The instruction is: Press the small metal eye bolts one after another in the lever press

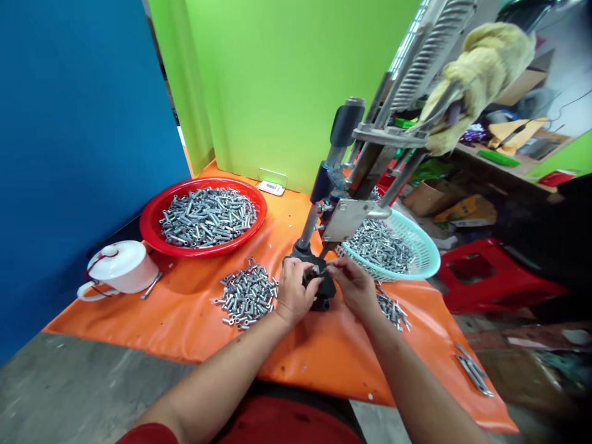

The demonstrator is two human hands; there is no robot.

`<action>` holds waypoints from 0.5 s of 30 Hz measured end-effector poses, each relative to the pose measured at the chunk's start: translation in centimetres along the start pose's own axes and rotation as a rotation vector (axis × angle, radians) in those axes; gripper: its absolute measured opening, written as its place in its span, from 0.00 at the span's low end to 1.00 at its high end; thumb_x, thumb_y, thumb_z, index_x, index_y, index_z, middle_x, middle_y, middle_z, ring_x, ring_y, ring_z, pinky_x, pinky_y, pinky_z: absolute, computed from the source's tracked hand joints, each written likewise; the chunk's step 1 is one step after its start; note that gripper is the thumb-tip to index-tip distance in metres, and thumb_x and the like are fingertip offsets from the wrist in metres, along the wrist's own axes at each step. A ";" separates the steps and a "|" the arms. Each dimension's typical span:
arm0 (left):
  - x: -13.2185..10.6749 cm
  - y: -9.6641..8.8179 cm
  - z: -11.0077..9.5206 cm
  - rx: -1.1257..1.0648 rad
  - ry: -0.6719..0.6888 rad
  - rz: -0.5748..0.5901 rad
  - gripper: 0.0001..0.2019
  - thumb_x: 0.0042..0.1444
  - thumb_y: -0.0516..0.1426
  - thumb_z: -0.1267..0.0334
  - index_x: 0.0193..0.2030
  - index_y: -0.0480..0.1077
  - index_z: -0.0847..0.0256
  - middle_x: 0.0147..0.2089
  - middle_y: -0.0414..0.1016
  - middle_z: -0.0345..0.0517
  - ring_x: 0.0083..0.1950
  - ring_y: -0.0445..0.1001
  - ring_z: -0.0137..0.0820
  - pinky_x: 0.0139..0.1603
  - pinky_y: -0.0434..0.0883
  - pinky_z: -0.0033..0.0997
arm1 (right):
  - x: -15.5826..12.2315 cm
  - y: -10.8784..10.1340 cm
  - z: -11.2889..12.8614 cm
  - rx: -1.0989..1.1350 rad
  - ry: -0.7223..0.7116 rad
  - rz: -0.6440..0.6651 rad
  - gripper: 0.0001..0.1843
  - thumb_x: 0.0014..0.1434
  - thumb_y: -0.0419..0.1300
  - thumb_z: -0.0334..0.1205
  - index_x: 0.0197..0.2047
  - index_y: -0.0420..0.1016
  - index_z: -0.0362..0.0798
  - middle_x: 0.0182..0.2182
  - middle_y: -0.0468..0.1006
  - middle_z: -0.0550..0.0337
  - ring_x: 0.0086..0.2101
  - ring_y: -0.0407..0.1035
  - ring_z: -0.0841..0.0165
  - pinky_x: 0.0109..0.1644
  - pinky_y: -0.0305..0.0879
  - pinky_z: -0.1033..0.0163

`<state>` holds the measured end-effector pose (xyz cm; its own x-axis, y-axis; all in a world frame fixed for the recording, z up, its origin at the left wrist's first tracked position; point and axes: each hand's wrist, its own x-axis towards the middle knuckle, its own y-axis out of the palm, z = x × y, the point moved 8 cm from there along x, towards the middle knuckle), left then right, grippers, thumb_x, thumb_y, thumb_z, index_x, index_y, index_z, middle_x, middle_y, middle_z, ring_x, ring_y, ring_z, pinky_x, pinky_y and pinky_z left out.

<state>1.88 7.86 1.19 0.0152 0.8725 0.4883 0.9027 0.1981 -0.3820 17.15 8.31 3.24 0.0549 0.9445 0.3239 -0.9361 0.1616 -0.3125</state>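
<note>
My left hand (297,291) is at the black base (327,288) of a hand press (345,219). Its thumb and fingers curl around a small spot under the press rod, and what they grip is too small to make out. From the other side my right hand (355,285) reaches in, fingertips pinched together beside the rod; whatever is between them is hidden. Left of the base lies a pile of small metal sleeves with ring ends (247,295). Close to my right wrist is a smaller pile of thin metal pins (392,308).
A red basin (150,231) of ring-ended metal parts stands at the back left, near a white lidded mug (123,268). Behind the press is a pale blue basket (428,246) of metal pieces. Wrenches (474,371) lie on the orange table cover (319,364). Yellow cloth (485,65) wraps the lever.
</note>
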 end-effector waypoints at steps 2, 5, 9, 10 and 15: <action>0.3 0.3 0.5 -0.006 -0.074 0.023 0.09 0.54 0.59 0.62 0.42 0.70 0.59 0.43 0.65 0.47 0.46 0.66 0.34 0.48 0.68 0.37 | 0.7 0.4 0.2 -0.021 -0.009 0.024 0.12 0.54 0.61 0.47 0.35 0.72 0.46 0.31 0.74 0.59 0.31 0.68 0.71 0.36 0.65 0.66; 0.6 0.7 1.0 -0.032 -0.146 0.044 0.05 0.54 0.58 0.64 0.38 0.71 0.58 0.41 0.65 0.45 0.44 0.67 0.32 0.47 0.68 0.35 | 1.3 1.0 0.6 -0.074 -0.053 0.052 0.11 0.54 0.61 0.46 0.34 0.71 0.46 0.29 0.72 0.60 0.30 0.66 0.71 0.34 0.63 0.66; 0.7 0.7 1.3 -0.052 -0.178 0.036 0.05 0.54 0.58 0.65 0.38 0.72 0.58 0.41 0.66 0.44 0.44 0.67 0.32 0.47 0.68 0.35 | 1.7 1.6 1.5 -0.207 -0.156 0.120 0.10 0.57 0.59 0.44 0.31 0.71 0.46 0.28 0.70 0.60 0.29 0.64 0.72 0.33 0.60 0.66; 0.7 0.7 1.4 -0.052 -0.180 0.034 0.05 0.54 0.58 0.65 0.38 0.72 0.58 0.41 0.66 0.44 0.44 0.67 0.32 0.47 0.68 0.35 | 1.7 1.7 1.7 -0.237 -0.178 0.136 0.09 0.57 0.59 0.43 0.31 0.71 0.46 0.28 0.70 0.60 0.30 0.64 0.72 0.33 0.60 0.66; 0.7 0.6 1.3 -0.058 -0.174 0.027 0.04 0.54 0.58 0.65 0.37 0.72 0.58 0.41 0.66 0.44 0.44 0.67 0.32 0.46 0.68 0.34 | 1.8 1.5 2.5 -0.278 -0.219 0.138 0.07 0.57 0.59 0.41 0.31 0.70 0.46 0.28 0.70 0.61 0.30 0.63 0.73 0.33 0.58 0.67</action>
<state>1.85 9.15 0.23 -0.0300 0.9424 0.3332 0.9265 0.1513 -0.3446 14.96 9.54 5.58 -0.1689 0.8843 0.4353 -0.7981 0.1365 -0.5869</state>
